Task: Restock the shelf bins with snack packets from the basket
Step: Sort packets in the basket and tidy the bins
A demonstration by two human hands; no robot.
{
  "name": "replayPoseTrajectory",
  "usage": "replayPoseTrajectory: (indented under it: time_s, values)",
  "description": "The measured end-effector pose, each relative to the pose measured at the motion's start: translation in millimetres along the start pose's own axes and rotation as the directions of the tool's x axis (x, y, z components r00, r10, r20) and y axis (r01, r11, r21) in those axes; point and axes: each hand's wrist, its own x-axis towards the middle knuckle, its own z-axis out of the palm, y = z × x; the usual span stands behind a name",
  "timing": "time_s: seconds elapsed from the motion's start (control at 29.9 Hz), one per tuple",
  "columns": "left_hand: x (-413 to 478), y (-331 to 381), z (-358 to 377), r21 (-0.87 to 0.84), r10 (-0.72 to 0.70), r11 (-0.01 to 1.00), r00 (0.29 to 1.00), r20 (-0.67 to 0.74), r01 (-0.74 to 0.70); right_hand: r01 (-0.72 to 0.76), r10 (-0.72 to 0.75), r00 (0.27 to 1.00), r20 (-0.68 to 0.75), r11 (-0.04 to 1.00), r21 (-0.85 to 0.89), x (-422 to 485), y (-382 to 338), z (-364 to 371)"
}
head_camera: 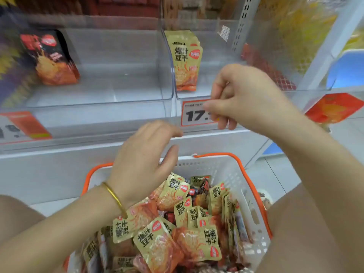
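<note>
Both your hands are carrying nothing right now. Your right hand (234, 95) is hovering by the price tag (195, 113) with fingers loosely curled, grip on nothing, and your left hand (145, 154) is spreading open over the basket (244, 194), probably lining up a grab. The snack packets (177, 223) are sitting piled in that basket, near you. The far right bin (216, 56) is holding a few gold ones upright, so matching stock likely goes there. The left bin (98, 66) is holding dark packets (51, 58).
</note>
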Motion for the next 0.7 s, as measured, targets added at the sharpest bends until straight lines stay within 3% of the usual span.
replayPoseTrajectory:
  time_s: [0.07, 0.17, 0.23, 0.3, 0.43, 0.53, 0.7]
  values:
    - [-23.0, -11.3, 20.6, 0.038, -0.058, 0.998, 0.979, 0.195, 0.051, 0.013, 0.027, 0.968, 0.249, 0.987, -0.16, -22.1, 14.8, 36.0]
    - [-44.2, -25.5, 47.5, 0.122, -0.171, 0.984, 0.883, 0.437, 0.13, 0.125, 0.18, 0.816, 0.549, 0.872, -0.473, -33.4, 57.9, 103.8]
    - [-48.0, -29.1, 56.9, 0.158, -0.237, 0.971, 0.838, 0.492, 0.182, 0.206, 0.247, 0.701, 0.669, 0.828, -0.521, -41.1, 95.8, 144.9]
    - [-50.4, -29.9, 61.1, 0.166, -0.264, 0.964, 0.821, 0.505, 0.207, 0.328, 0.24, 0.641, 0.729, 0.774, -0.542, -50.5, 125.2, 177.8]
    - [-58.5, -36.9, 63.4, 0.158, -0.289, 0.957, 0.807, 0.514, 0.242, 0.456, 0.204, 0.661, 0.722, 0.655, -0.603, -57.3, 147.6, 211.5]
    - [-57.9, -38.6, 62.4, 0.114, -0.332, 0.94, 0.787, 0.521, 0.321, 0.493, 0.118, 0.689, 0.715, 0.648, -0.582, -50.8, 139.2, 204.6]
    - [-53.4, -31.4, 65.6, 0.055, -0.346, 0.886, 0.575, 0.741, 0.461, 0.459, -0.02, 0.72, 0.693, 0.763, -0.455, -29.6, 91.6, 145.9]
